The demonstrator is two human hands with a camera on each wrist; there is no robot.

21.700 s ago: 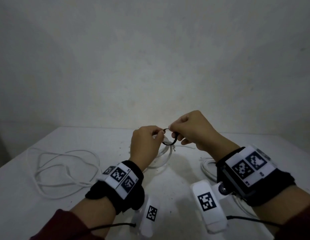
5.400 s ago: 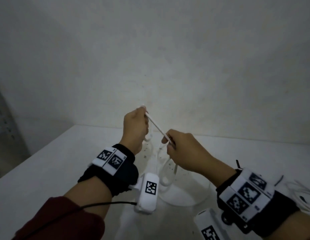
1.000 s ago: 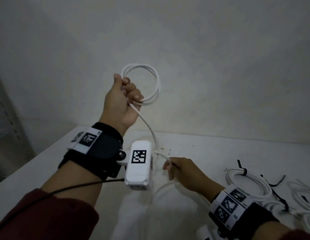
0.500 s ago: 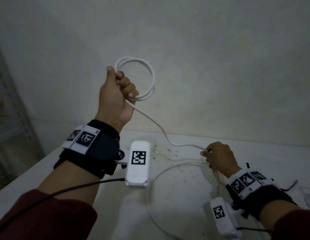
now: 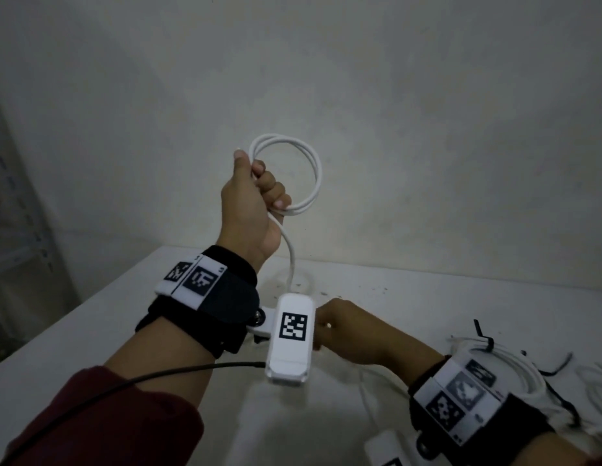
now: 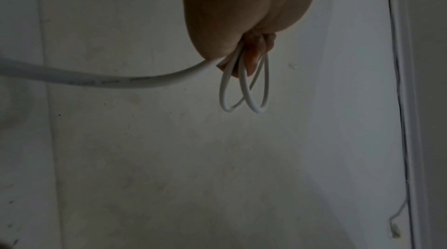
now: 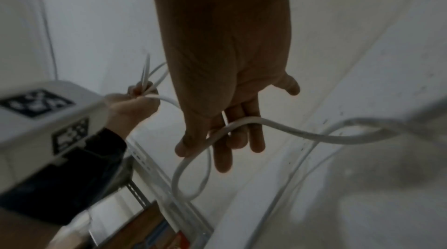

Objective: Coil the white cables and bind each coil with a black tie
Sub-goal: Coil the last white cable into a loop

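My left hand (image 5: 259, 190) is raised above the table and grips a coil of white cable (image 5: 313, 176) of two or three loops against the wall. In the left wrist view its fingers (image 6: 254, 58) curl round the loops (image 6: 244, 98). From that fist the cable (image 5: 291, 253) hangs down to my right hand (image 5: 346, 331), low over the table and partly hidden behind the left wrist camera. In the right wrist view the right hand (image 7: 225, 148) has nearly straight fingers, and the cable (image 7: 244, 121) lies across them and trails off to the right.
Coils (image 5: 514, 364) bound with black ties (image 5: 483, 334) lie at the right of the white table (image 5: 427, 297), with loose black ties (image 5: 558, 364) beside them. Metal shelving (image 5: 20, 237) stands left of the table. The wall is close behind.
My right hand has swung back from the right to just under the left wrist, the cable running over its fingers. The left hand still holds the coil up.
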